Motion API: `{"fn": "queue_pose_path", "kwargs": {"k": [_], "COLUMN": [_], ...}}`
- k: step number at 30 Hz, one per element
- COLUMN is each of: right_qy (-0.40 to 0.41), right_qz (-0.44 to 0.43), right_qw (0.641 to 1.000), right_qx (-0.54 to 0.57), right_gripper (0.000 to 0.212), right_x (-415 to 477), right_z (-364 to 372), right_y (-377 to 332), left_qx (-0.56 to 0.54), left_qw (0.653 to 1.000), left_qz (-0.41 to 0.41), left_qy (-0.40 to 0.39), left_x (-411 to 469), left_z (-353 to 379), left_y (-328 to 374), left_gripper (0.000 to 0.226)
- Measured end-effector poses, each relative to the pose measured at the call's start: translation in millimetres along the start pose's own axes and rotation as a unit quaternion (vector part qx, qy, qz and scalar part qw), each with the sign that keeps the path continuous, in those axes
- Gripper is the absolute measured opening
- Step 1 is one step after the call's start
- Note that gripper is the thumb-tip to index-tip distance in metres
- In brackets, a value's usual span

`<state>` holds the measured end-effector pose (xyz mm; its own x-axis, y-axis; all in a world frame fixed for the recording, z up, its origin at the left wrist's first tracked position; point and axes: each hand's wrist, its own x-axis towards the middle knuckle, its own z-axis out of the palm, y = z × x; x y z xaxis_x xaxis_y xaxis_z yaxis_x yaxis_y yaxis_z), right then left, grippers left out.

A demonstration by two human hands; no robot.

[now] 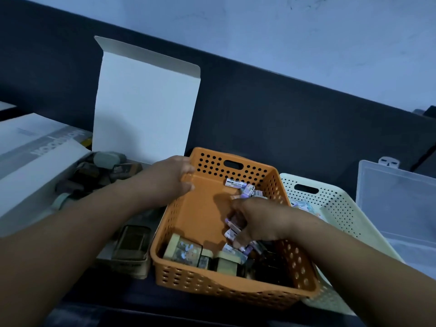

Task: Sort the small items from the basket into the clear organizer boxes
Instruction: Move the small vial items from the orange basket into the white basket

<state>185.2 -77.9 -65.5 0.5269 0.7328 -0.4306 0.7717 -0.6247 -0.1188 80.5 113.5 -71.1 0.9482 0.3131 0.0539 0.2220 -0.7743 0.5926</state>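
— What have the fingers got?
— The right hand's (259, 220) curl round small purple-and-white packets (246, 191); the left hand's (172, 178) clasp the orange basket's (212, 286) far rim.
— The basket?
— Perforated plastic, more packets inside, just beside a cream basket (335, 204).

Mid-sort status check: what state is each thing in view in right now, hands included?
Orange basket: upright, partly filled.
Left hand: grips the basket's far left rim.
Right hand: inside the basket, curled round small packets.
Cream basket: upright, a few packets inside.
Clear organizer box: open, lid raised.
White carton: open, flap standing up.
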Motion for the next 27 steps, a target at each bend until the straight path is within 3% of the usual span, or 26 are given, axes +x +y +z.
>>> {"fn": "queue_pose_path", "kwargs": {"k": [7, 17, 21, 24, 27], "right_qy": [0.014, 0.005, 0.015, 0.056, 0.125], "right_qz": [-0.039, -0.017, -0.018, -0.024, -0.044], "right_qw": [0.996, 0.996, 0.986, 0.958, 0.879], "right_qx": [0.075, 0.092, 0.165, 0.281, 0.457], "right_gripper": [0.041, 0.048, 0.042, 0.023, 0.020], "right_x": [8, 16, 11, -3, -21], "right_z": [5, 8, 4, -10, -27], "right_y": [1, 6, 13, 20, 35], "left_qx": [0.017, 0.002, 0.010, 0.010, 0.009], "left_qw": [1.000, 1.000, 1.000, 1.000, 1.000], "left_qz": [0.003, -0.011, -0.005, 0.000, 0.009], "left_qy": [-0.003, -0.006, -0.010, -0.011, -0.010], "left_x": [0, -3, -3, -3, -1], "left_z": [0, 0, -1, -2, -1], "left_y": [0, 6, 9, 8, 6], "left_gripper": [0.051, 0.048, 0.047, 0.044, 0.040]}}
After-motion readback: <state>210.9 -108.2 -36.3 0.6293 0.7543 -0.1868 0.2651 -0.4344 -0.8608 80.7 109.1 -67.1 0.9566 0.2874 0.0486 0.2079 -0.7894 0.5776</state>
